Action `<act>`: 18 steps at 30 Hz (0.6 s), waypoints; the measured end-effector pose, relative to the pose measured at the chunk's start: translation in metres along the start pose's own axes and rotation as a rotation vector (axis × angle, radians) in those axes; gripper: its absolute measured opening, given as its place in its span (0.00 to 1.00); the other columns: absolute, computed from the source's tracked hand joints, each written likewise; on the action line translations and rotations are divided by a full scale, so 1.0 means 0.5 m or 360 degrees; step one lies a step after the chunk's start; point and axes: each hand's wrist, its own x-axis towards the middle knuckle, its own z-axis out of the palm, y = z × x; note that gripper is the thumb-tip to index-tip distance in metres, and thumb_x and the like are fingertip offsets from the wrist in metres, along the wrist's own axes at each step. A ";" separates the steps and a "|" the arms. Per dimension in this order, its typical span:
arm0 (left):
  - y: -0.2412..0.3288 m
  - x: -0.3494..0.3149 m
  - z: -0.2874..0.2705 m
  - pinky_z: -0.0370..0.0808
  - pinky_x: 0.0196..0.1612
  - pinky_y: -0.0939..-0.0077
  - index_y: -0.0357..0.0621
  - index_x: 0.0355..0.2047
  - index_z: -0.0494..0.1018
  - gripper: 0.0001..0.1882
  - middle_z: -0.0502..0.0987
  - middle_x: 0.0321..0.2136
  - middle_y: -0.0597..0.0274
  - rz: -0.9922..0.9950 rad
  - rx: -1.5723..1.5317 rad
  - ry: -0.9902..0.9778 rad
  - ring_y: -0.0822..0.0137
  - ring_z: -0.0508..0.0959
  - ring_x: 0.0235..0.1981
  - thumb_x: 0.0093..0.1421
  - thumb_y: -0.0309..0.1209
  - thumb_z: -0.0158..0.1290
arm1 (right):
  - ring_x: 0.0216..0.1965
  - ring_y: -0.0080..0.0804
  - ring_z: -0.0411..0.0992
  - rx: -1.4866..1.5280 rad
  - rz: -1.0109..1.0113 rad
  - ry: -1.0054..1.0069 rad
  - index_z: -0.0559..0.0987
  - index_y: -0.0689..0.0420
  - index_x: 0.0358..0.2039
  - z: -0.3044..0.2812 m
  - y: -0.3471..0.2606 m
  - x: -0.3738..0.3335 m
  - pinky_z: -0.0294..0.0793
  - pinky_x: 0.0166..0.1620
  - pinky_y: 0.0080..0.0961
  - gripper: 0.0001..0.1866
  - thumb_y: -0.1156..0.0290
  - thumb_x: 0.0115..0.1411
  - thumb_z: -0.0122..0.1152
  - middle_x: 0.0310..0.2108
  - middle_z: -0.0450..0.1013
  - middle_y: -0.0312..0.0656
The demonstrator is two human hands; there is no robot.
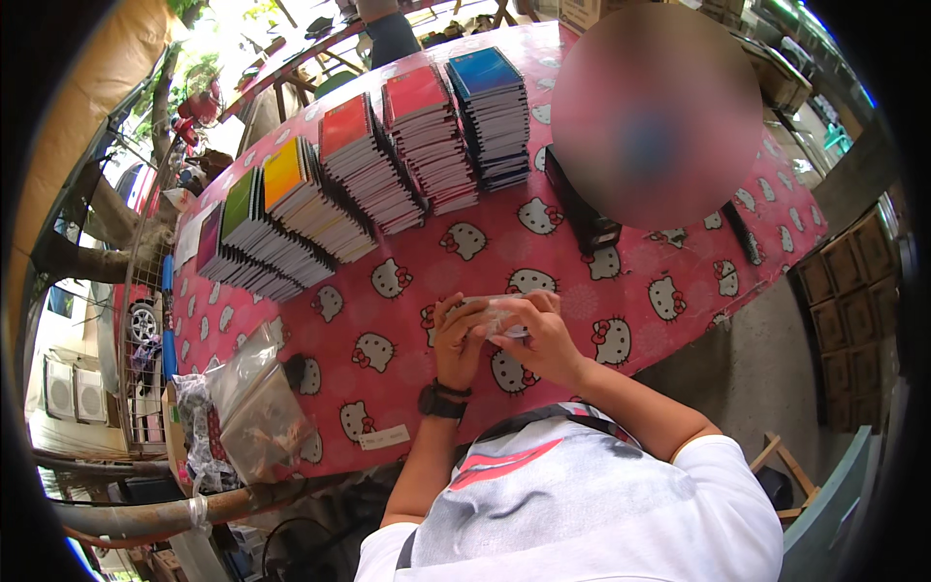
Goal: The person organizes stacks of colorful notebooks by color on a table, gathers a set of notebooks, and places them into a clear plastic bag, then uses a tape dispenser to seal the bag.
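Observation:
Over the near middle of the table, both my hands hold a small clear plastic item [498,315]; its exact kind is hidden by my fingers. My left hand [459,335], with a dark watch on the wrist, grips its left end. The fingers of my right hand [540,335] are bent around its right end. Beyond my hands, spiral notebooks stand in several stacks by cover colour, among them a green stack [242,209], a yellow stack [285,172], an orange-red stack [346,128], a pink-red stack [415,95] and a blue stack [485,76].
A pink patterned tablecloth [427,281] covers the table. Clear plastic bags [257,407] and a small white paper strip [385,437] lie at the near left. A long black object [580,209] lies beyond my right hand, beside a blurred round patch. Brown boxes [853,310] stand at the right.

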 end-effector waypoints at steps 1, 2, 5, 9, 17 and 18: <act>-0.001 0.002 -0.004 0.54 0.56 0.63 0.46 0.33 0.77 0.12 0.75 0.41 0.64 0.0032 -0.0059 -0.0033 0.60 0.64 0.52 0.53 0.38 0.54 | 0.42 0.33 0.66 0.0083 0.0051 0.0037 0.67 0.54 0.46 0.009 -0.003 0.006 0.57 0.49 0.32 0.28 0.68 0.43 0.67 0.32 0.73 0.34; -0.001 0.004 -0.008 0.54 0.56 0.63 0.47 0.35 0.76 0.12 0.75 0.42 0.64 0.0064 -0.0117 -0.0066 0.60 0.63 0.53 0.52 0.38 0.55 | 0.43 0.33 0.66 0.0167 0.0101 0.0074 0.67 0.54 0.47 0.014 -0.005 0.010 0.58 0.49 0.32 0.29 0.67 0.43 0.67 0.32 0.73 0.35; 0.019 0.011 -0.019 0.54 0.56 0.62 0.47 0.36 0.77 0.14 0.74 0.43 0.64 0.0046 -0.0111 -0.0168 0.59 0.61 0.55 0.51 0.38 0.56 | 0.41 0.34 0.67 0.1365 0.0647 0.0272 0.68 0.53 0.46 -0.004 -0.027 0.028 0.60 0.48 0.32 0.27 0.68 0.44 0.66 0.34 0.74 0.36; -0.006 -0.005 -0.010 0.55 0.56 0.61 0.47 0.34 0.77 0.12 0.75 0.41 0.65 0.0013 -0.0075 -0.0108 0.59 0.62 0.54 0.49 0.35 0.57 | 0.37 0.36 0.70 0.0164 0.0007 0.0138 0.71 0.55 0.41 -0.016 0.000 0.026 0.62 0.46 0.32 0.21 0.71 0.45 0.64 0.32 0.73 0.38; 0.014 -0.006 0.020 0.45 0.60 0.58 0.46 0.35 0.77 0.11 0.79 0.31 0.67 -0.0107 0.0166 0.0184 0.66 0.69 0.47 0.49 0.30 0.57 | 0.34 0.37 0.69 -0.0050 -0.0085 0.0029 0.70 0.56 0.41 0.013 0.039 0.012 0.64 0.45 0.32 0.24 0.73 0.41 0.65 0.26 0.71 0.37; 0.022 0.002 0.016 0.44 0.60 0.59 0.47 0.36 0.76 0.12 0.79 0.31 0.67 -0.0134 0.0252 0.0182 0.67 0.69 0.46 0.49 0.30 0.57 | 0.33 0.38 0.69 -0.0031 -0.0024 0.0078 0.70 0.57 0.42 0.010 0.031 0.023 0.64 0.44 0.32 0.25 0.73 0.40 0.66 0.25 0.71 0.38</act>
